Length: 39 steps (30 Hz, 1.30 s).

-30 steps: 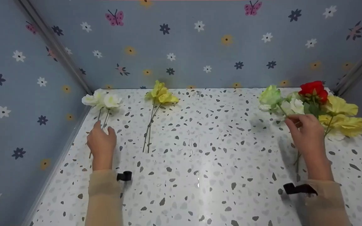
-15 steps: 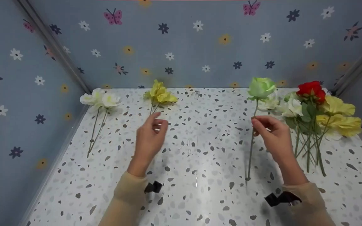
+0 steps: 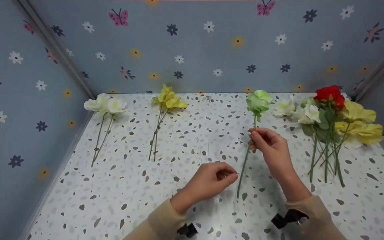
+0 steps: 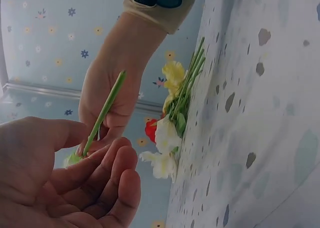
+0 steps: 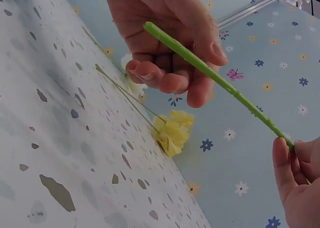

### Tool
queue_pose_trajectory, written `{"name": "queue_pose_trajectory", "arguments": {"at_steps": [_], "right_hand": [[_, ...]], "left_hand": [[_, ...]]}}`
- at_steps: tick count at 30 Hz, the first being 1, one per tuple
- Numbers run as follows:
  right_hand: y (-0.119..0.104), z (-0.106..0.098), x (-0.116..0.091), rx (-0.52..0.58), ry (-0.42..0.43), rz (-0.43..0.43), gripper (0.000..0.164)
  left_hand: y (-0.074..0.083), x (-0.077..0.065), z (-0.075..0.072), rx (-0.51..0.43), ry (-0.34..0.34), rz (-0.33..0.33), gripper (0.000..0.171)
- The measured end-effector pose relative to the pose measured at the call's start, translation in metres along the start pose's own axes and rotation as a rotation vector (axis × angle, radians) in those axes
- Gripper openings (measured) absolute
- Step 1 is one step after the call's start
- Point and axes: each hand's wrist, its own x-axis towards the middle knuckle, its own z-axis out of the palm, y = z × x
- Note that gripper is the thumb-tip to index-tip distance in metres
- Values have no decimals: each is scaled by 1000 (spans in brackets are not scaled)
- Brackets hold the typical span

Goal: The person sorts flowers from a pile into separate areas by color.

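Observation:
My right hand (image 3: 273,151) pinches the stem of a pale green rose (image 3: 259,101) between thumb and fingers, partway below the bloom. In the right wrist view the green stem (image 5: 220,80) slants down to that hand's fingertips (image 5: 283,163). My left hand (image 3: 208,181) is just left of the stem's lower part, holding nothing. Its fingers are loosely bent, with the thumb apart from them, as the left wrist view shows. In that view most of the rose's bloom is hidden behind the hands.
Two yellow flowers (image 3: 169,98) lie with crossed stems at the back, left of centre. White flowers (image 3: 106,105) lie at the far left. At right is a pile with a red rose (image 3: 330,96), white blooms (image 3: 307,113) and yellow blooms (image 3: 362,128). Patterned walls enclose the speckled table (image 3: 112,206).
My right hand has lifted the green rose out of the right-hand pile and carried it left. My left hand has moved from beside the white flowers, past the yellow ones, toward the stem.

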Motion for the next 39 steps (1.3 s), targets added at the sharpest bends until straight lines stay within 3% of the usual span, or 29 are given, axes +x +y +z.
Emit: {"name": "queue_pose_trajectory", "arguments": {"at_steps": [4, 11, 19, 30, 39], "right_hand": [[0, 1, 0, 25, 11, 4, 40], [-2, 3, -2, 43, -3, 17, 39], [-7, 10, -10, 97, -105, 32, 34], [-11, 18, -17, 0, -167, 40, 29], [-13, 18, -16, -6, -157, 27, 28]], "left_hand": [[2, 0, 5, -17, -15, 21, 15], [8, -2, 7, -24, -11, -11, 10], [5, 1, 5, -27, 42, -13, 4], [3, 2, 3, 2, 60, 23, 10], [3, 1, -1, -27, 37, -26, 10]]}}
